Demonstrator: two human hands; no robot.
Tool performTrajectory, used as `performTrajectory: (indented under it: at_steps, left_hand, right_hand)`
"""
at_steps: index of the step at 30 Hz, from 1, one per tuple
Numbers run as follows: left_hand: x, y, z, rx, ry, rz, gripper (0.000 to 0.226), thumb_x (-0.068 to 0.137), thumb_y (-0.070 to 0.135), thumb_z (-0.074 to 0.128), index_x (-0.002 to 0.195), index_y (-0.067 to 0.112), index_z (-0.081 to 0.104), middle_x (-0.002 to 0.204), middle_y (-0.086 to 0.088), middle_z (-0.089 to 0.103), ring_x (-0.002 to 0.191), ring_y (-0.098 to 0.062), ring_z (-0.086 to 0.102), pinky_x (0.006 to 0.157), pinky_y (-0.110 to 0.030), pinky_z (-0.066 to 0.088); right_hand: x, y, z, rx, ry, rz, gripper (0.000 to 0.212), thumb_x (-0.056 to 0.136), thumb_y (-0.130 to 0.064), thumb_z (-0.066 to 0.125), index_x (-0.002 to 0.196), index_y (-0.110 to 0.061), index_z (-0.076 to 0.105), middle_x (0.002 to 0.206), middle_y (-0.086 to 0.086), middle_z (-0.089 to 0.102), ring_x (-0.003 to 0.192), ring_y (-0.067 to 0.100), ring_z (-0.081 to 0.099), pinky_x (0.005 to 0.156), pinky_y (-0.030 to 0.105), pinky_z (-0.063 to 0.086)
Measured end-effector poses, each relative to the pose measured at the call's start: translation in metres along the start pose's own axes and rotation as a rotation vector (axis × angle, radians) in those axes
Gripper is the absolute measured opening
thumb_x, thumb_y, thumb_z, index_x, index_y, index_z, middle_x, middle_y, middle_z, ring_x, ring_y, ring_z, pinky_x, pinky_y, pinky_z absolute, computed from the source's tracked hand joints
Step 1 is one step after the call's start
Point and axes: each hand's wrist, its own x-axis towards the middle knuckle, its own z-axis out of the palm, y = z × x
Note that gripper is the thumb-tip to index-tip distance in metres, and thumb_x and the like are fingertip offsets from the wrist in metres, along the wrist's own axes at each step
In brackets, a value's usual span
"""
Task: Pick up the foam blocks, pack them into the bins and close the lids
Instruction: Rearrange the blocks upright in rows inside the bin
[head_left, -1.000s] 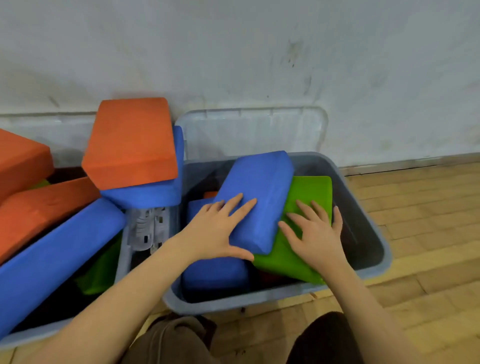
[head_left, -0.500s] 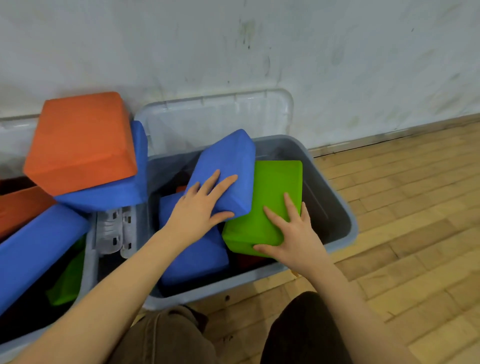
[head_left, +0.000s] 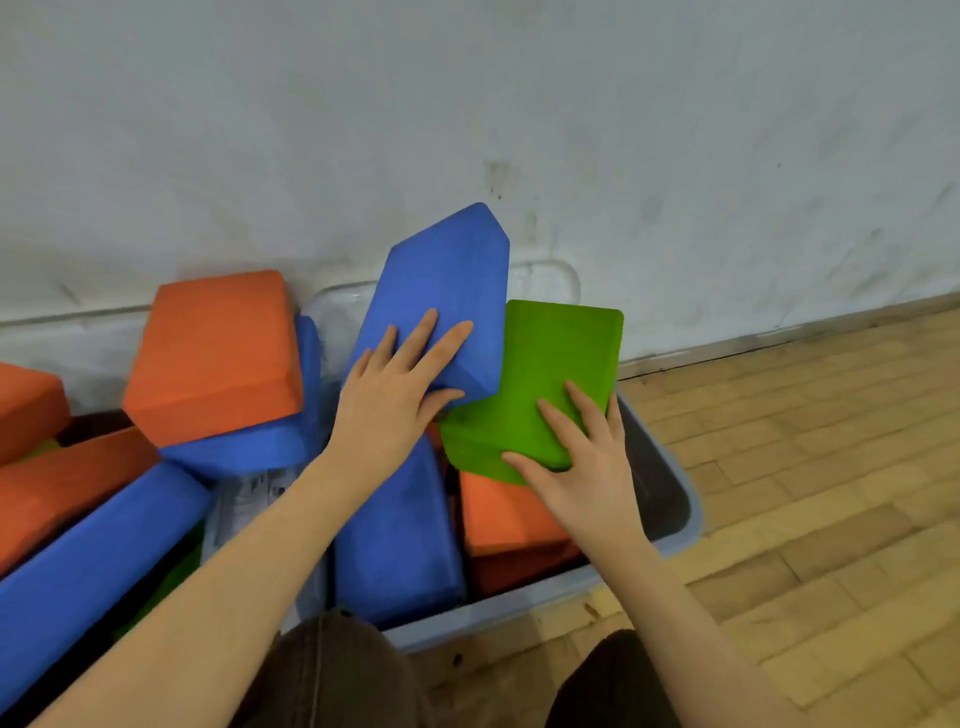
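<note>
A grey bin (head_left: 687, 519) stands against the wall with its clear lid (head_left: 553, 278) leaning open behind it. My left hand (head_left: 392, 400) holds a blue foam block (head_left: 447, 291) tilted up above the bin, fingers flat on its face and thumb under its lower edge. My right hand (head_left: 579, 467) holds a green foam block (head_left: 550, 374) lifted beside it, thumb along its near edge. Inside the bin lie another blue block (head_left: 400, 545) and an orange block (head_left: 501, 514).
To the left a second bin is heaped above its rim: an orange block (head_left: 215, 353) on a blue block (head_left: 260, 449), a long blue block (head_left: 88, 571) and more orange blocks (head_left: 62, 483). A wood floor (head_left: 805, 493) runs to the right. My knees are at the bottom edge.
Both hands have raised their blocks out of the bin and tipped them up toward the wall. The orange block underneath has come into view.
</note>
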Motion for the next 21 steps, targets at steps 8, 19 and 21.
performTrajectory:
  at_steps: [8, 19, 21]
  left_hand:
    - [0.010, -0.041, -0.087, 0.299, 0.095, -0.050, 0.054, 0.085, 0.041, 0.048, 0.136, 0.030, 0.034, 0.135, -0.011, 0.054, 0.107, -0.047, 0.057, 0.077, -0.051, 0.053]
    - [-0.043, -0.120, -0.118, 0.452, 0.020, -0.200, 0.091, 0.054, 0.022, 0.090, 0.130, 0.029, 0.040, 0.122, -0.014, 0.063, 0.097, -0.050, 0.061, 0.075, -0.053, 0.052]
    - [-0.055, -0.130, -0.101, 0.427, -0.050, -0.179, 0.092, 0.054, 0.023, 0.090, 0.131, 0.025, 0.039, 0.121, -0.011, 0.063, 0.099, -0.049, 0.061, 0.078, -0.054, 0.051]
  right_hand:
    - [0.063, -0.064, -0.004, 0.143, 0.165, -0.049, 0.060, 0.064, -0.036, 0.084, 0.116, -0.012, 0.066, 0.137, 0.012, 0.050, 0.135, 0.046, 0.027, 0.103, 0.046, 0.023]
    - [0.077, -0.125, 0.047, 0.242, 0.100, -0.146, 0.057, 0.063, -0.036, 0.084, 0.112, -0.012, 0.068, 0.132, 0.014, 0.053, 0.130, 0.046, 0.034, 0.104, 0.058, 0.034]
    - [0.076, -0.126, 0.048, 0.271, 0.103, -0.125, 0.056, 0.064, -0.035, 0.084, 0.112, -0.012, 0.068, 0.133, 0.014, 0.052, 0.131, 0.044, 0.034, 0.107, 0.055, 0.032]
